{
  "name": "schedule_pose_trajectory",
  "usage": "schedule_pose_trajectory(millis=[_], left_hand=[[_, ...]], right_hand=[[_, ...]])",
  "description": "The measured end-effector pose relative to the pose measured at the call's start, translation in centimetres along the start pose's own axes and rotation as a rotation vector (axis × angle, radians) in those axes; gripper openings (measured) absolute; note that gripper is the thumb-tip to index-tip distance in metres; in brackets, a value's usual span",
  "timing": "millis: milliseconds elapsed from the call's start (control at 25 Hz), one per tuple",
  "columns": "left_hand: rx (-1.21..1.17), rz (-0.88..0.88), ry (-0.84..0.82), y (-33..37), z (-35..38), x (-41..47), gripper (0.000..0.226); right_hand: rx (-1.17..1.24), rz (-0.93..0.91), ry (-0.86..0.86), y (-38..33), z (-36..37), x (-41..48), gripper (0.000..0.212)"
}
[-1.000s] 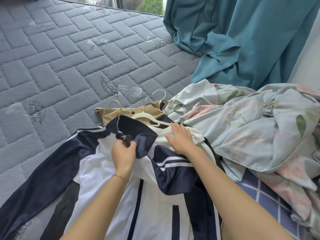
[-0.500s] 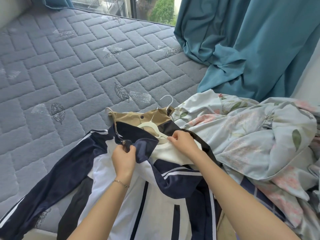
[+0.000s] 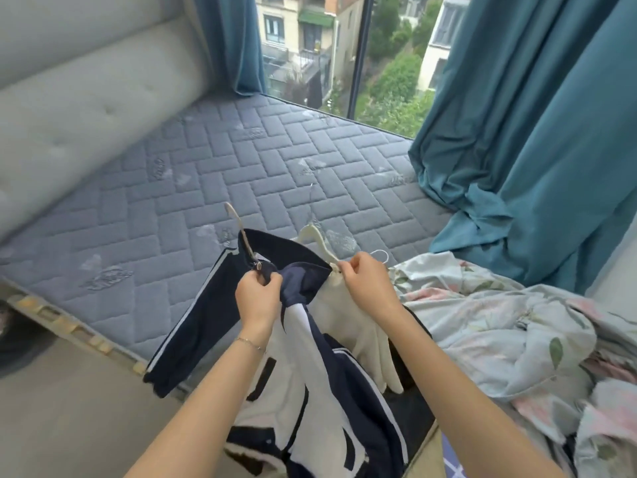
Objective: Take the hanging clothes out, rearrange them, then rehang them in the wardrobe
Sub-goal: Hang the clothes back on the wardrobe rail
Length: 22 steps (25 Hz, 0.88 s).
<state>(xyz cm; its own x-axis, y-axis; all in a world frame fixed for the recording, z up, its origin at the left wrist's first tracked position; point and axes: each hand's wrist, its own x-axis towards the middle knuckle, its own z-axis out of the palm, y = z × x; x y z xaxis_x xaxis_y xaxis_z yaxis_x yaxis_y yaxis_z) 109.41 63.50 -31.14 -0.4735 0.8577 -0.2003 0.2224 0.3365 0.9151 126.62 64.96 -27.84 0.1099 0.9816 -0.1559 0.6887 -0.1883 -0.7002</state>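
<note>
Gripping the collar of the navy and white jacket (image 3: 310, 391) in the left hand (image 3: 258, 294), with fingers wrapped fully round the fabric just beside a metal zip pull. Pinching the neck of a cream top (image 3: 358, 326) between thumb and fingers of the right hand (image 3: 365, 284), right at the near end of a white hanger (image 3: 315, 233). Both held up off the bed, close together, near the middle. Hanging down from the left-hand grip toward the near edge, the jacket's body, with one dark sleeve trailing left over the side of the mattress (image 3: 241, 160). Draped beside it on the right, the cream top, partly behind the jacket. Poking up on the far side of the left hand, a tan hanger hook (image 3: 241, 229), tilted left; just beyond the right hand, a second white hook (image 3: 381, 253). On the left wrist, a thin bracelet (image 3: 250, 343). Farther out, bare grey quilted mattress running to a window (image 3: 344, 46). On the left, a padded grey headboard (image 3: 86, 98). On the right, teal curtains (image 3: 534, 132) bunched on the mattress and, nearer, a rumpled floral duvet (image 3: 499, 322). At the near left, pale floor (image 3: 51, 408).
</note>
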Motion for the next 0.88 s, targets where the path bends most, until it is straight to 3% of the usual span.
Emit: schedule_pose_trajectory(millis=[200,400,560,760,880], left_hand=[[-0.012,0.068,0.143,4.4,-12.4,-3.0,0.031],[-0.111,0.023,0.395,5.3,-25.2,-6.3,0.029],[-0.154,0.064,0.590,5.6,-34.5,-8.8,0.045],[-0.236,0.089,0.692,2.3,-46.4,-9.9,0.029],[-0.258,0.081,0.724,-0.1,-53.2,-10.1,0.038]], right_hand=[[0.097,-0.091,-0.046,-10.5,-1.3,-6.4,0.024],[0.172,-0.203,-0.183,-20.4,1.1,-13.0,0.028],[0.181,-0.301,-0.328,-27.5,5.4,-17.5,0.024],[0.207,-0.439,-0.461,-36.4,12.7,-23.0,0.023],[0.245,-0.483,-0.522,-40.9,17.5,-26.4,0.024]])
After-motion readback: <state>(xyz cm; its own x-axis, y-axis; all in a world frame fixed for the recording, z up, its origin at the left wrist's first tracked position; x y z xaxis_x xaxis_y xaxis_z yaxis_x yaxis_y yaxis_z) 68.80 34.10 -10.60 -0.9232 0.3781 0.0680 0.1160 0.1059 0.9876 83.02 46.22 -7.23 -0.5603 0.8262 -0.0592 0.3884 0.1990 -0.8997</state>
